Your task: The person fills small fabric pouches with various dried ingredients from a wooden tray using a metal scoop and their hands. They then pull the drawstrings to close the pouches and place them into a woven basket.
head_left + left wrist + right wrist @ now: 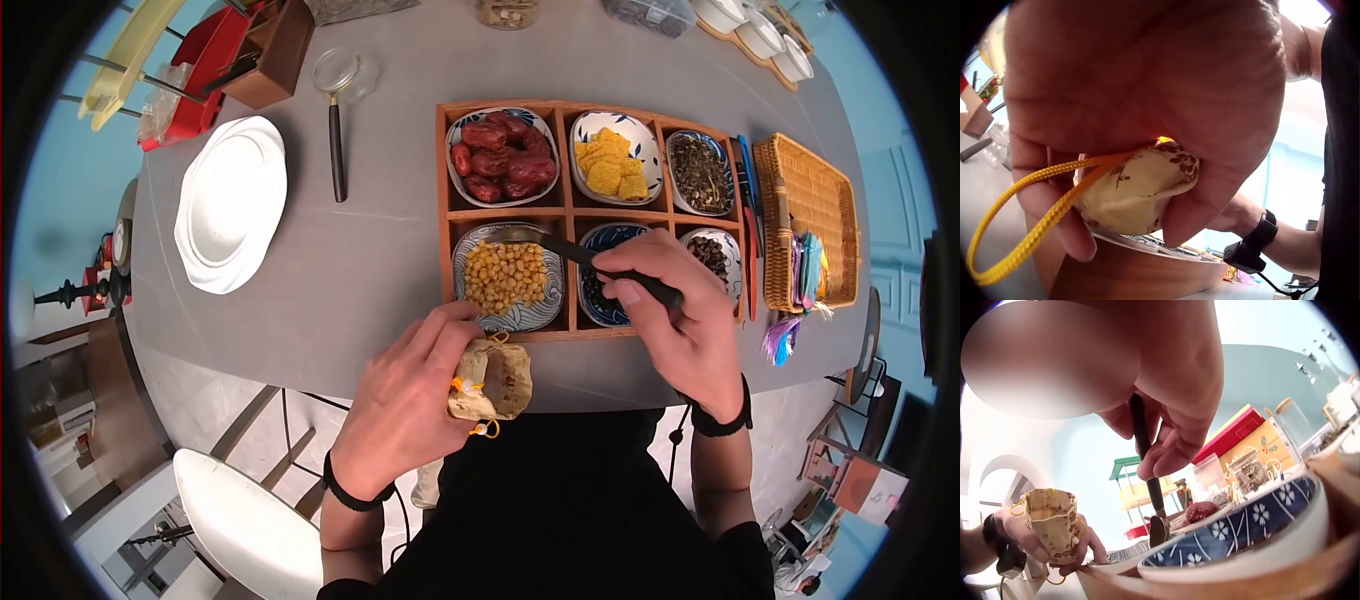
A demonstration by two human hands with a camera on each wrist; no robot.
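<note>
My left hand grips a small beige drawstring pouch with orange cords, its mouth open and facing up, by the tray's near edge. In the right wrist view the pouch shows a brown floral print. My right hand holds a spoon by its black handle. The spoon's metal bowl is over the far part of a wavy-patterned dish of small round yellow kernels. Under my right hand, a blue flowered dish of dark beans is partly covered.
The wooden divided tray also has dishes of red dates, yellow chunks, dried leaves and dark seeds. A wicker basket with tassels stands right. Left lie a magnifying glass and a white dish.
</note>
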